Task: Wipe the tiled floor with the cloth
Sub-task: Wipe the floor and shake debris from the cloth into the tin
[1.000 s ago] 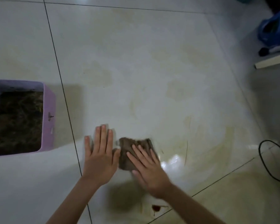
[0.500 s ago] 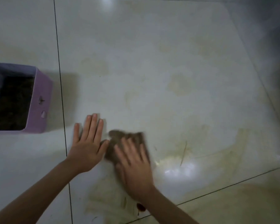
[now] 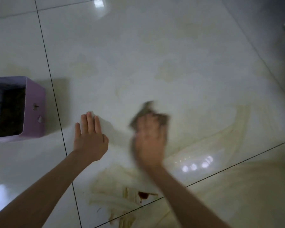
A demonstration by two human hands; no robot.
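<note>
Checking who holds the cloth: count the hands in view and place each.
2. The left hand lies flat on the floor, right of the purple bin. The right hand, blurred, presses the cloth on the floor beside it. None seems hidden.

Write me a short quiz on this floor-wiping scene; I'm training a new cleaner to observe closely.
1. True or false: the left hand rests flat on the glossy white tiled floor, holding nothing.
2. Which hand presses the crumpled brown cloth? A) left B) right
3. Fill in: the lilac plastic box stands to the ___ of both hands.
Key: 1 true; 2 B, the right hand; 3 left.
</note>
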